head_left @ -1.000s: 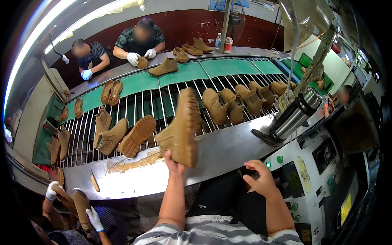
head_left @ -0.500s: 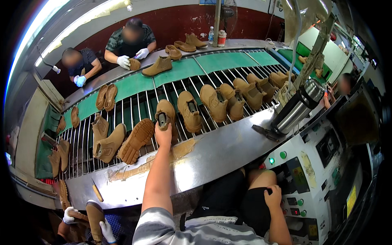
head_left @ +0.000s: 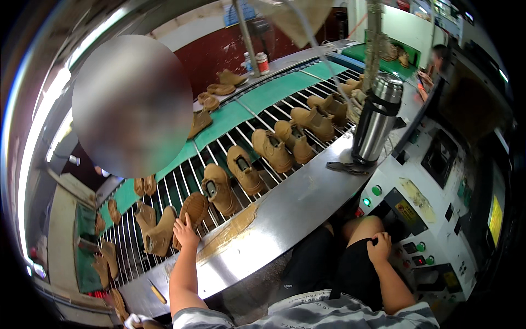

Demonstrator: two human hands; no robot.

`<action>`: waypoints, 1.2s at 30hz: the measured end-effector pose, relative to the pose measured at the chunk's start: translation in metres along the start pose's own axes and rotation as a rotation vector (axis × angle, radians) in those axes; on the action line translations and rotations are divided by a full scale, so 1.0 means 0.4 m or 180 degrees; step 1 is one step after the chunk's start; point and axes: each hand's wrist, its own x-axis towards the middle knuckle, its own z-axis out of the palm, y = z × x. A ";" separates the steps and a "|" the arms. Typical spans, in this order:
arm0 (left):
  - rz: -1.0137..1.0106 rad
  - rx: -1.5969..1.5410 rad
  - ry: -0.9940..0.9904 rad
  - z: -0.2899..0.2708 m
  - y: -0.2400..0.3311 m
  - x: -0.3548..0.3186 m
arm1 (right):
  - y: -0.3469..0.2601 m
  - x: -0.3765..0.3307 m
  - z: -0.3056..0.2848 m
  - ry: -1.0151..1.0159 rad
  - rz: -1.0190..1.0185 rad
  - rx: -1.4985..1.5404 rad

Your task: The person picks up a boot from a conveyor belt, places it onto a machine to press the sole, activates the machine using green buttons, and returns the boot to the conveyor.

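Observation:
My left hand (head_left: 186, 234) reaches over the front edge of the rack. Its fingers are spread against a tan boot (head_left: 194, 206) that lies tipped with its ridged sole showing. To the right of it stands another tan boot (head_left: 219, 192) with a dark opening, and on the left lean two more tan boots (head_left: 161, 233). My right hand (head_left: 379, 249) rests on my thigh by the hem of the black shorts. Its fingers are curled, and whatever lies inside them is hidden.
A rack of metal bars (head_left: 186, 164) carries several tan boots beside a green belt (head_left: 263, 98). A steel ledge (head_left: 296, 205) runs along the front, with a steel flask (head_left: 378, 120) and a yellow-handled tool (head_left: 158, 293). At right stands a control panel (head_left: 405, 219). A blurred patch covers the far left.
My left hand has let go of the upright boot and moved left onto the tipped boot beside it. The view has turned, and a large blurred patch now covers the far left.

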 end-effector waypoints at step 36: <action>0.2500 -0.6826 -0.3501 -0.727 0.758 -0.560 | -0.263 -0.049 -0.132 -0.3007 0.0533 0.7067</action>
